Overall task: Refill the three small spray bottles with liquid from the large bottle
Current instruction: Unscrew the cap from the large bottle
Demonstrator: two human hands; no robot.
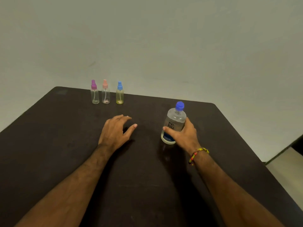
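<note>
**A:** Start at your far left. What have you got?

**B:** Three small spray bottles in a row near the back edge of the table (49,128): the purple-capped bottle (94,94), the pink-capped bottle (105,93), then the blue-capped bottle (119,94), which looks yellowish. All upright, caps on.

**A:** And your left hand (114,130)?

**B:** It's spread over the table in front of them, fingers relaxed, holding nothing.

**A:** Further right?

**B:** Your right hand (183,133) is wrapped round the large bottle (173,123), thumb across the label. Its blue cap (179,106) is on, and the bottle leans a little.

**A:** So nothing is opened yet. What worries you?

**B:** The small bottles have narrow necks and look light. Pour too fast and you'll likely spill onto the table; leave one unsteadied and the big bottle could knock it over. They also stand close together, so reaching for one may topple its neighbour.
</note>
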